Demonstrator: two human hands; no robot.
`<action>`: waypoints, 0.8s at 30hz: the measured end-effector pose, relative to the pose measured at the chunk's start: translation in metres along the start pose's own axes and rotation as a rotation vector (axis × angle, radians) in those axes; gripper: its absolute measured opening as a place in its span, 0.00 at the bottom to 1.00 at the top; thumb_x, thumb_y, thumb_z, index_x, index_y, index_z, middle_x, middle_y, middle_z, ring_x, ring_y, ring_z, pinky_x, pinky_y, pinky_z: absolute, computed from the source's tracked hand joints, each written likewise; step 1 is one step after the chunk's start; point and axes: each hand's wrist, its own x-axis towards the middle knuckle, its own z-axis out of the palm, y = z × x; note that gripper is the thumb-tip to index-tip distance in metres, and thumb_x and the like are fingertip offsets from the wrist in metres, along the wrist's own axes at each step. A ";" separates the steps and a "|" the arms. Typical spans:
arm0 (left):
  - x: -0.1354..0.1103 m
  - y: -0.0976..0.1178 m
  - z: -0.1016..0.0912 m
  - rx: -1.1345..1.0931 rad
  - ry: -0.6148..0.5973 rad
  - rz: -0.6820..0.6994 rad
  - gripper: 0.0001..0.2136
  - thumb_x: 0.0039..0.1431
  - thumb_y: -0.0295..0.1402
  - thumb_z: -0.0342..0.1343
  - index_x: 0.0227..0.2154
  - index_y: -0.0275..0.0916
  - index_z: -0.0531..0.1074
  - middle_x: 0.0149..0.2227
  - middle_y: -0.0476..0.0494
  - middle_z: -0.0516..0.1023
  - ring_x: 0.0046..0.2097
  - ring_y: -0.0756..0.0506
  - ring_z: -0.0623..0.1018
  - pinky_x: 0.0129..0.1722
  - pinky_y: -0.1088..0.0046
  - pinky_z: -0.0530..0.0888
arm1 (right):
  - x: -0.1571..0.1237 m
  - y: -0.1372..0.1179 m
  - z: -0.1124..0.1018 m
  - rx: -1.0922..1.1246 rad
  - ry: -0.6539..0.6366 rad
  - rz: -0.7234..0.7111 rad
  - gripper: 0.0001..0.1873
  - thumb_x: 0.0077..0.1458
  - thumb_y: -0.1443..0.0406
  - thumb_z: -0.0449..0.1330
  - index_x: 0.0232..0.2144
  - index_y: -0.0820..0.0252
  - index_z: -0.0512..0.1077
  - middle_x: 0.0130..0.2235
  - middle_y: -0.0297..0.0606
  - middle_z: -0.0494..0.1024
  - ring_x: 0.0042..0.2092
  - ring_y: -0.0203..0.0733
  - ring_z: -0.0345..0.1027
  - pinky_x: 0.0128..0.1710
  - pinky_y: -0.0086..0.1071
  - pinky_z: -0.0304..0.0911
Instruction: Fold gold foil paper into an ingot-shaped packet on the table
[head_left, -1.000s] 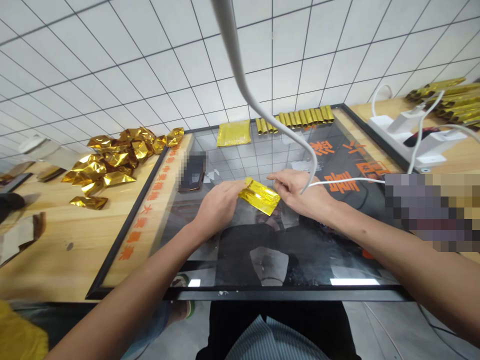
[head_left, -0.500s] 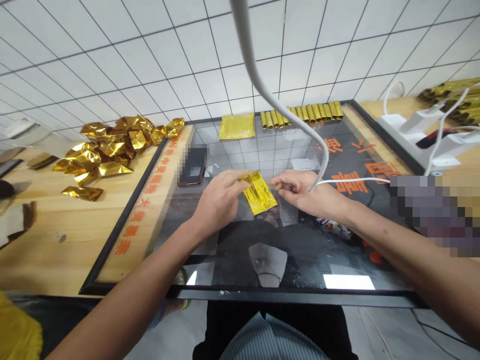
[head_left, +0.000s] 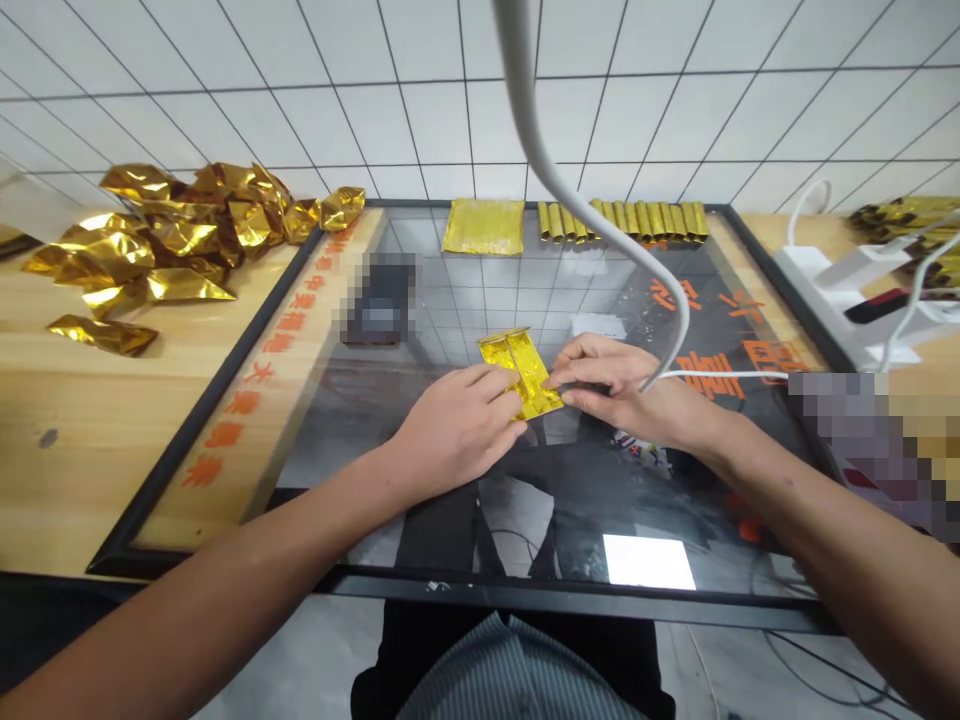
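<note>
A flat gold foil packet (head_left: 529, 367) lies tilted on the dark glass panel, its far edge turned up in a narrow fold. My left hand (head_left: 461, 425) presses its curled fingers on the packet's left near side and covers part of it. At the right near edge, the fingers and thumb of my right hand (head_left: 611, 385) close on the packet. Near the wall sits a flat yellow-gold packet (head_left: 484, 227), and to its right runs a row of small gold foil tubes (head_left: 637, 221).
Crumpled gold foil pieces (head_left: 180, 240) are heaped on the wooden table (head_left: 52, 430) at left. A phone (head_left: 379, 300) rests on the framed glass. A white cable (head_left: 532, 140) hangs in front of my right wrist. White power strips and plugs (head_left: 862, 270) stand at right.
My left hand has shifted from the packet's far left corner to its near left side. My right hand has come in from beside the packet to its right near edge. The view has shifted slightly.
</note>
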 end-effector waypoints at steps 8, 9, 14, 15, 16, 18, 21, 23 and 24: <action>0.000 0.001 -0.001 0.036 0.029 0.019 0.16 0.78 0.31 0.46 0.42 0.35 0.80 0.52 0.37 0.84 0.54 0.39 0.82 0.55 0.58 0.80 | 0.000 0.002 0.000 0.002 -0.004 -0.024 0.14 0.70 0.64 0.61 0.53 0.49 0.82 0.53 0.42 0.78 0.54 0.48 0.75 0.56 0.45 0.72; 0.000 0.001 -0.001 0.025 0.024 0.006 0.15 0.78 0.32 0.47 0.43 0.35 0.80 0.52 0.37 0.84 0.54 0.39 0.82 0.54 0.59 0.80 | -0.001 0.004 0.001 0.004 0.000 -0.033 0.14 0.70 0.64 0.62 0.53 0.48 0.83 0.53 0.42 0.78 0.54 0.48 0.75 0.56 0.46 0.73; -0.001 0.004 -0.002 -0.020 0.019 -0.081 0.15 0.74 0.47 0.58 0.45 0.39 0.77 0.55 0.39 0.82 0.55 0.38 0.81 0.51 0.60 0.78 | 0.000 0.007 0.007 0.008 0.053 -0.063 0.11 0.70 0.63 0.63 0.50 0.47 0.84 0.51 0.41 0.79 0.52 0.48 0.77 0.54 0.44 0.74; -0.001 0.004 -0.002 -0.019 0.026 -0.095 0.15 0.72 0.48 0.60 0.46 0.39 0.76 0.56 0.39 0.81 0.56 0.38 0.80 0.51 0.60 0.77 | 0.001 0.006 0.007 0.005 0.063 -0.067 0.11 0.71 0.63 0.62 0.49 0.47 0.84 0.50 0.40 0.79 0.51 0.47 0.77 0.53 0.44 0.74; -0.001 0.004 -0.001 -0.016 0.036 -0.108 0.15 0.71 0.47 0.61 0.47 0.40 0.76 0.56 0.39 0.81 0.56 0.38 0.80 0.50 0.60 0.76 | 0.001 0.005 0.008 0.002 0.067 -0.068 0.10 0.71 0.63 0.62 0.48 0.47 0.84 0.50 0.40 0.80 0.50 0.47 0.77 0.52 0.44 0.74; -0.002 0.005 0.001 -0.001 0.056 -0.129 0.15 0.70 0.47 0.62 0.47 0.40 0.75 0.56 0.38 0.80 0.56 0.37 0.79 0.50 0.60 0.75 | 0.003 0.004 0.009 0.001 0.072 -0.053 0.10 0.71 0.63 0.62 0.47 0.47 0.84 0.48 0.39 0.81 0.50 0.47 0.78 0.51 0.43 0.73; -0.002 0.006 0.003 0.034 0.072 -0.146 0.14 0.71 0.46 0.61 0.46 0.40 0.75 0.54 0.38 0.80 0.54 0.37 0.78 0.47 0.59 0.73 | 0.004 0.002 0.010 0.037 0.090 -0.004 0.08 0.71 0.62 0.62 0.45 0.48 0.83 0.46 0.37 0.82 0.48 0.46 0.78 0.49 0.41 0.73; -0.002 0.006 0.004 0.058 0.076 -0.151 0.13 0.71 0.45 0.60 0.46 0.39 0.75 0.53 0.38 0.81 0.53 0.37 0.78 0.46 0.59 0.72 | 0.004 0.002 0.011 0.068 0.109 0.021 0.08 0.71 0.61 0.63 0.43 0.48 0.84 0.45 0.36 0.82 0.47 0.45 0.78 0.49 0.41 0.72; -0.002 0.006 0.004 0.070 0.078 -0.153 0.13 0.71 0.43 0.60 0.47 0.39 0.76 0.52 0.38 0.81 0.53 0.37 0.78 0.46 0.59 0.72 | 0.004 0.002 0.011 0.077 0.116 0.028 0.08 0.71 0.61 0.63 0.43 0.47 0.84 0.44 0.36 0.82 0.47 0.46 0.78 0.48 0.41 0.72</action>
